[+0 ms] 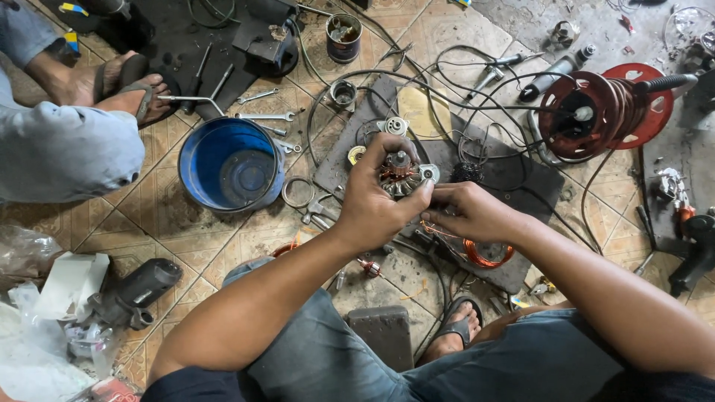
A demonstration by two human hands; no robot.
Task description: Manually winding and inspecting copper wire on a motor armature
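The left hand (pixel 372 208) clamps a small motor armature (pixel 401 175) in its grip, raised above the tiled floor (pixel 186 238) so the windings face up. The right hand (pixel 469 212) pinches copper wire (pixel 477 257) beside it, keeping the strand taut from the loose coil below.

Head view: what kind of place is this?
Likely an informal floor-level repair workshop for electric motors or power tools. The left hand holds a small motor armature, a red wire spool lies nearby, and wrenches lie on the tiled floor.
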